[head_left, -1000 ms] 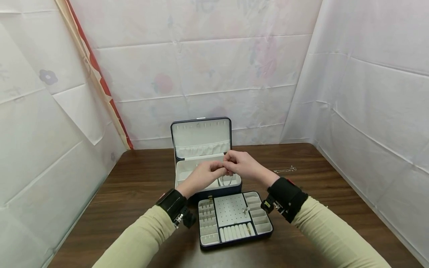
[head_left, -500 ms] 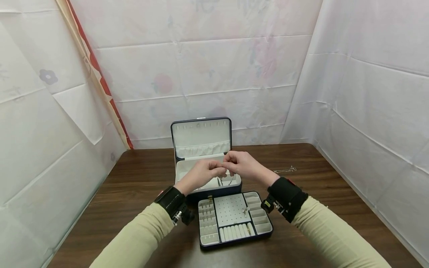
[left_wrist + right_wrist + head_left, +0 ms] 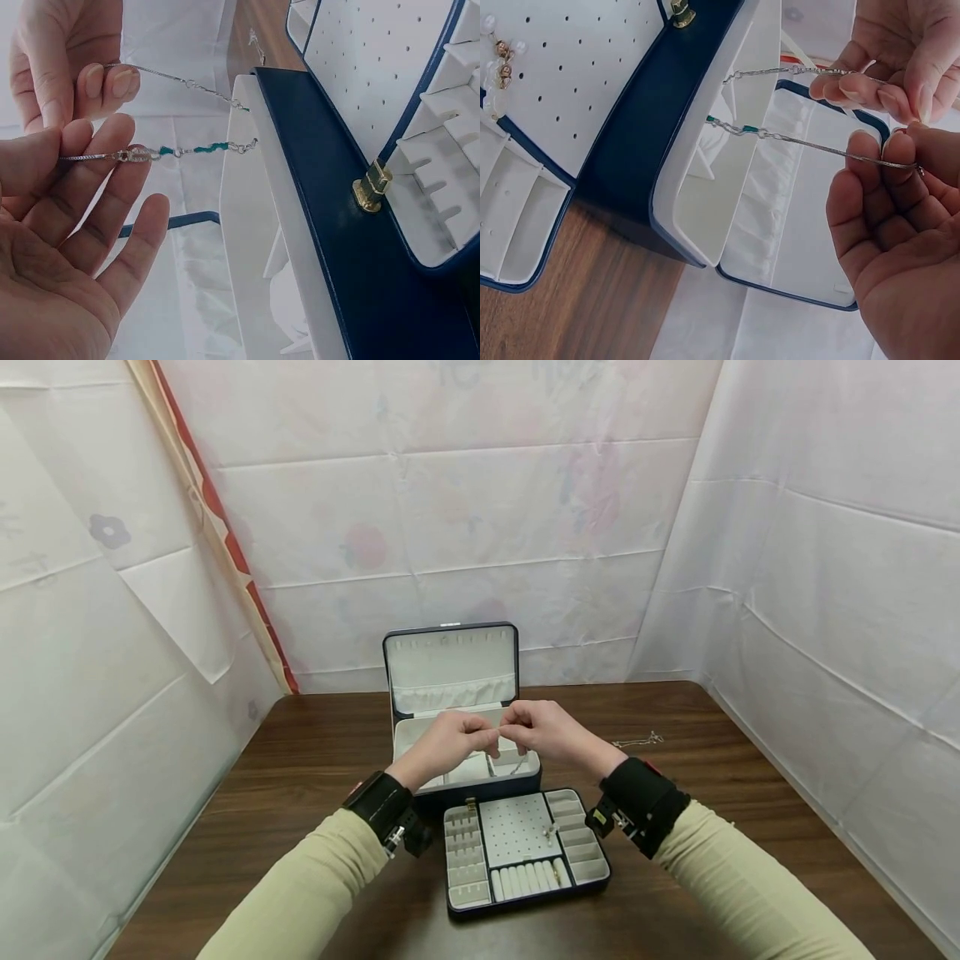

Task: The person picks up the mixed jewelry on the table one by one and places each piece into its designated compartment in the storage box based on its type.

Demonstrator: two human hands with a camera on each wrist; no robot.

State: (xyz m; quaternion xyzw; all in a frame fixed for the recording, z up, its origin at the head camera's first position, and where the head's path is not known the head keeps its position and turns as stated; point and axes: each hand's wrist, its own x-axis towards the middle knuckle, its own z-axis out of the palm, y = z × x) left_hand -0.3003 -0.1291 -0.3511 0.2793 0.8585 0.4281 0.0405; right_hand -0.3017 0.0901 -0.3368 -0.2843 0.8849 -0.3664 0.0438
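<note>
Here, both hands (image 3: 444, 745) (image 3: 549, 729) in a pinch on silver chain (image 3: 211, 147), sheet markings (image 3: 462, 372) illegible

Your sleeves (image 3: 300, 885) are pale yellow-green. Past the sleeves, black wrist bands (image 3: 647, 802) carry little black cameras (image 3: 416, 833) and silver bits (image 3: 394, 841).

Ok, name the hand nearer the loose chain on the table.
Right. The right hand is to the left of the loose chain; the left hand is farther left, beyond the right hand.
</note>
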